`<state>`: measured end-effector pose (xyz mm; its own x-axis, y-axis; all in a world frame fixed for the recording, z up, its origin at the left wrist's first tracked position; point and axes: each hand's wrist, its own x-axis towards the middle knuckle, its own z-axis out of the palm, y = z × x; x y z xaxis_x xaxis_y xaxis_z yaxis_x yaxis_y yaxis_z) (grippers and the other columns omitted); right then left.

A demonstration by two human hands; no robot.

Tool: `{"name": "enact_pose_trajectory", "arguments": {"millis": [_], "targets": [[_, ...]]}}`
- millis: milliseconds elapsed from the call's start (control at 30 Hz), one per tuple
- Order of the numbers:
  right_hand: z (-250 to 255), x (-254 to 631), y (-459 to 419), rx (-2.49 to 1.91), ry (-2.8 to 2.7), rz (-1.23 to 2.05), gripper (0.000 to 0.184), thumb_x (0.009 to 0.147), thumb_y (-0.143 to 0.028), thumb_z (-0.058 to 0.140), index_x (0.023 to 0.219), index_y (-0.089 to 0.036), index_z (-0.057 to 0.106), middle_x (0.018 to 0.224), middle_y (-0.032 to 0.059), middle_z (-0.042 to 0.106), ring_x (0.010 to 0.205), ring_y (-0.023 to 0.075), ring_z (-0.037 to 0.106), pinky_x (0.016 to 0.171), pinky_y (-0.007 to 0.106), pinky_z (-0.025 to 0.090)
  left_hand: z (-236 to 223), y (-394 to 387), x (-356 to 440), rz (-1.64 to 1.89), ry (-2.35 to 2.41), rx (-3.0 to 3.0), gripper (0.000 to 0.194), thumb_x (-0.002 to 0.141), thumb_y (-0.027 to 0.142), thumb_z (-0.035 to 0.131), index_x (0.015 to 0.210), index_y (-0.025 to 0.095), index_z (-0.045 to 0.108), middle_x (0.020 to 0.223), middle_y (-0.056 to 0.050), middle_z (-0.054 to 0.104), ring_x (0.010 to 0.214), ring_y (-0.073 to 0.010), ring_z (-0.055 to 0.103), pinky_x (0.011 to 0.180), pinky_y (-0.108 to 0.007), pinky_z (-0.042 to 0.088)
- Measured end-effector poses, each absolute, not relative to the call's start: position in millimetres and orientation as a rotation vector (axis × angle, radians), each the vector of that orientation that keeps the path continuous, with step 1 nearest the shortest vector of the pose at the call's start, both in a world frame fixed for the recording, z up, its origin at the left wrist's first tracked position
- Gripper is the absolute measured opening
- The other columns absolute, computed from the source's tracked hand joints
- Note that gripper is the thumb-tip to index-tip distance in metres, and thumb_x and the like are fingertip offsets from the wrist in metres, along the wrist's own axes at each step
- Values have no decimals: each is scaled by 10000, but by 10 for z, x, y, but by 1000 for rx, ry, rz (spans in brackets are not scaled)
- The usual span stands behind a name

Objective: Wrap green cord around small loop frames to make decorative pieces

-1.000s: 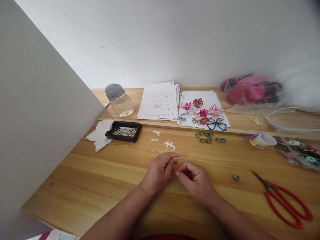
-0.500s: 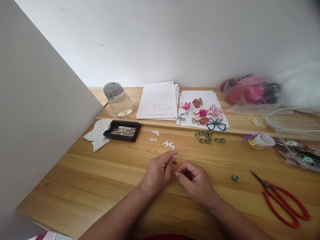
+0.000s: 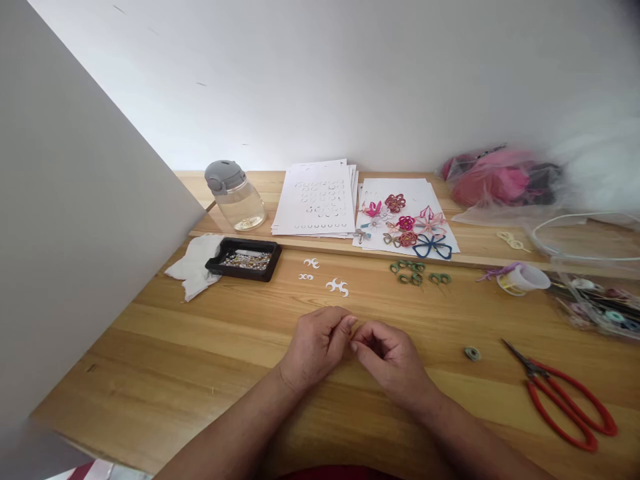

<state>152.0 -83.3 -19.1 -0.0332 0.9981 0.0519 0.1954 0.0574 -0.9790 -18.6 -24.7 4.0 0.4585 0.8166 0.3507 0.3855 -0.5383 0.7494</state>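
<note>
My left hand (image 3: 320, 343) and my right hand (image 3: 387, 353) meet fingertip to fingertip above the middle of the wooden table. Both are closed in a pinch; whatever lies between the fingers is too small or too hidden to make out. Just beyond them lie white crescent-shaped paper cutouts (image 3: 337, 287) in small groups. Green looped thread pieces (image 3: 407, 272) sit farther back to the right. A small greenish spool or coil (image 3: 472, 354) lies to the right of my right hand, beside red-handled scissors (image 3: 560, 390).
At the back left stand a water bottle (image 3: 235, 195) and a black tray (image 3: 245, 275) of beads, next to a white cloth (image 3: 195, 270). Paper sheets (image 3: 285, 217) and colourful thread flowers (image 3: 406, 223) lie behind. A white cup (image 3: 523, 279) and plastic bags (image 3: 505, 180) are at right.
My left fingers, raised and spread half a second ago, have curled down into a pinch against the right fingertips. My right hand stays nearly in place.
</note>
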Motion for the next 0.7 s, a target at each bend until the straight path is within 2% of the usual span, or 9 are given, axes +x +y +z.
{"name": "enact_pose_trajectory", "arguments": {"millis": [100, 167, 233, 300, 367, 467, 533, 633, 700], "targets": [[-205, 1516, -828, -1289, -1391, 1092, 172, 909, -254, 638, 744, -209, 617, 670, -19, 569, 626, 124, 484, 597, 250, 400, 42, -247, -179, 978, 978, 2168, 300, 1040, 260, 540, 813, 160, 709, 678, -14, 673, 647, -113, 615, 632, -219, 450], [-208, 1514, -827, -1287, -1389, 1096, 174, 912, -263, 639, 748, -208, 624, 670, -18, 572, 626, 125, 486, 600, 252, 407, 24, -245, -175, 992, 971, 2175, 268, 1030, 241, 555, 842, 159, 727, 688, -15, 686, 656, -115, 633, 637, -215, 467], [-206, 1514, -829, -1292, -1385, 1103, 169, 916, -279, 646, 763, -207, 641, 682, -13, 590, 632, 128, 501, 602, 254, 415, -12, -243, -172, 1035, 962, 2145, 203, 1014, 200, 566, 987, 156, 762, 764, -24, 741, 699, -116, 685, 677, -210, 511], [-201, 1515, -832, -1298, -1382, 1105, 166, 917, -290, 654, 774, -206, 652, 691, -10, 604, 636, 130, 515, 606, 254, 421, -52, -241, -173, 1066, 958, 2094, 251, 998, 160, 567, 1171, 156, 749, 847, -33, 782, 736, -114, 728, 708, -204, 546], [-197, 1516, -832, -1300, -1379, 1104, 167, 915, -291, 657, 771, -206, 648, 690, -12, 605, 636, 129, 520, 607, 254, 422, -74, -239, -176, 1067, 967, 2059, 299, 994, 160, 577, 1253, 157, 725, 909, -44, 802, 748, -112, 744, 706, -201, 560], [-200, 1516, -824, -1301, -1383, 1101, 174, 917, -282, 650, 760, -208, 634, 681, -17, 587, 630, 126, 502, 600, 253, 411, -50, -237, -181, 1050, 961, 2070, 227, 1006, 217, 601, 1168, 164, 753, 956, -54, 810, 791, -120, 749, 732, -206, 561], [-206, 1515, -818, -1297, -1391, 1094, 181, 918, -278, 646, 752, -208, 625, 672, -20, 572, 625, 124, 486, 593, 252, 403, -10, -236, -181, 1029, 943, 2096, 197, 1025, 248, 589, 1035, 166, 768, 882, -38, 795, 776, -117, 730, 729, -203, 541], [-209, 1513, -812, -1297, -1392, 1090, 186, 915, -271, 642, 743, -205, 619, 665, -21, 563, 623, 123, 480, 593, 250, 402, 31, -238, -178, 999, 958, 2142, 287, 1042, 268, 559, 847, 157, 738, 717, -17, 720, 673, -107, 662, 647, -202, 488], [-205, 1513, -814, -1298, -1390, 1089, 181, 912, -270, 644, 745, -202, 627, 670, -18, 572, 627, 124, 489, 598, 250, 408, 24, -241, -176, 999, 976, 2162, 291, 1036, 261, 559, 832, 152, 735, 692, -19, 701, 650, -109, 645, 623, -207, 476]]}}
